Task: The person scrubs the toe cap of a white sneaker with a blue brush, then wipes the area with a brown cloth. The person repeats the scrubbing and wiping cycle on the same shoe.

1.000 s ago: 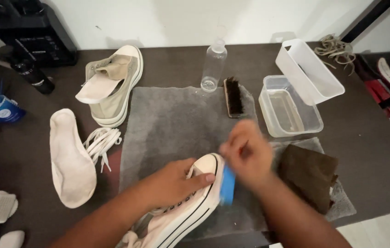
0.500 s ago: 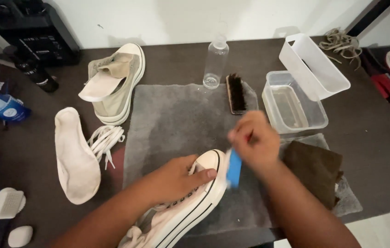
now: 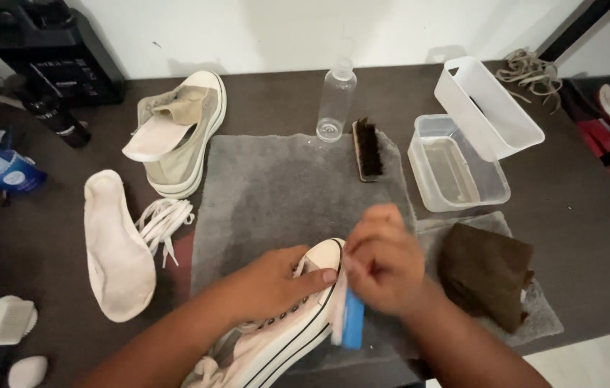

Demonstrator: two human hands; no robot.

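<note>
The right hand is closed around a blue brush, fingers curled over its back so the working face presses sideways against the rubber edge of the white shoe, just below the toe cap. The left hand clamps down over the top of that shoe, thumb reaching toward the toe and fingers wrapped over the eyelet row, which pins the shoe on its side and keeps the sole edge turned toward the brush. The shoe lies at the near edge of a grey towel, its toe pointing away and to the right, its heel running out of the bottom of the view; the towel under it would catch drips and keep the shoe off the dark tabletop. Laces are out of this shoe, so the eyelets stay bare. A loose bundle of white laces sits just left of the towel, beside a white insole laid flat. Further back stands a second shoe, beige, with another insole propped in its opening. At the towel's far edge, within reach of the right hand, are a clear spray bottle and a dark bristle brush. To the right, a clear tub holds shallow liquid, with a white bin tilted on its rim, and a brown cloth lies crumpled near the right wrist. More brushes wait at the left edge.
</note>
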